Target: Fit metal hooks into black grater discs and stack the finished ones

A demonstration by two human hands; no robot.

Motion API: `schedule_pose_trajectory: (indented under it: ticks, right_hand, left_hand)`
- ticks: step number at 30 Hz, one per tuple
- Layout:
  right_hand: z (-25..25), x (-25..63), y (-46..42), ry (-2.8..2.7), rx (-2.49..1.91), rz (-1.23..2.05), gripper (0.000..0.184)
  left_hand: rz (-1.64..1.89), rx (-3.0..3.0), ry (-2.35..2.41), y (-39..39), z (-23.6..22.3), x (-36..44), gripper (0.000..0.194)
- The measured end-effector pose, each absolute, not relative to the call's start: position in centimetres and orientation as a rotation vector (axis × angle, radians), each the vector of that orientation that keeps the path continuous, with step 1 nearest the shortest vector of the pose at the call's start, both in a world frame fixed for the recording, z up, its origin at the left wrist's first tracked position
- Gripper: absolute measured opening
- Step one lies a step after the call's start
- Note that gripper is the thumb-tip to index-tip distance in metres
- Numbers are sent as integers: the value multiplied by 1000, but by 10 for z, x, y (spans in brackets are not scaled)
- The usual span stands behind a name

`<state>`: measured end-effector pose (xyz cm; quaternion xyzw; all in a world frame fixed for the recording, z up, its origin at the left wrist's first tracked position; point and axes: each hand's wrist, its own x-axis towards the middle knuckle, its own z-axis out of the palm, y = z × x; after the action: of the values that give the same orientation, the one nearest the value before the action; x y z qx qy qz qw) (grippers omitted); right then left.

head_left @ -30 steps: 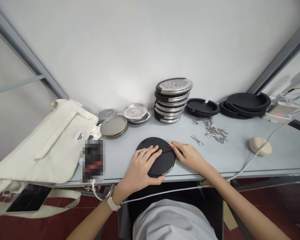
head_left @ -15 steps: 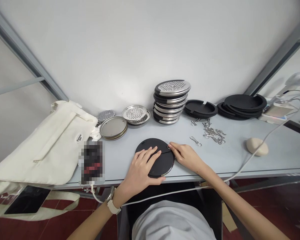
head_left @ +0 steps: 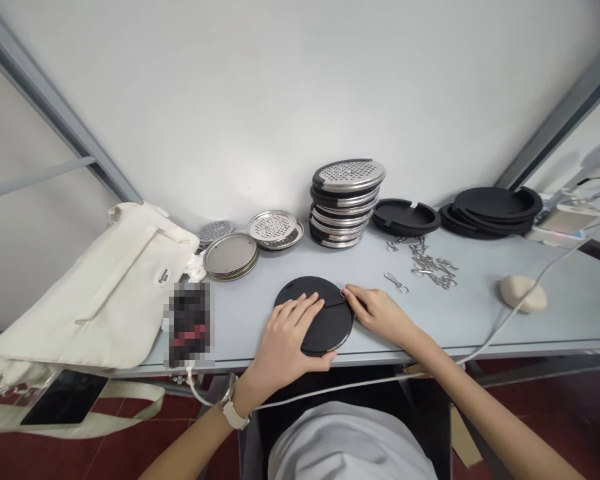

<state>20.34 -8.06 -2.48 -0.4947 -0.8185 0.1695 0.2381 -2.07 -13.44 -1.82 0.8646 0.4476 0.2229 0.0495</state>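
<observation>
Black disc point(head_left: 327, 330) lies on the pale grey counter point(head_left: 445, 327) near its front edge; the left hand point(head_left: 283, 343) spreads its fingers point(head_left: 310, 316) across it, the right hand point(head_left: 384, 316) pinches a small metal piece point(head_left: 342, 294) at the rim. White wall point(head_left: 300, 80) behind, grey metal posts point(head_left: 56, 113) flanking, red floor point(head_left: 145, 447) below.

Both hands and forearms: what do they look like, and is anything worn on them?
The left hand and right hand are ungloved. A cream-strapped watch circles the left wrist; none shows on the right. No sleeve covers either visible forearm.
</observation>
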Motion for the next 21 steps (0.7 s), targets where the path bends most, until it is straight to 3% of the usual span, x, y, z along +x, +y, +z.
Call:
schedule_pose_trajectory:
  ticks: [21]
  right_hand:
    - [-24, 205, -84, -2209, -1338, 522, 22]
  left_hand:
    - [674, 2652, 1328, -133, -18, -23, 78]
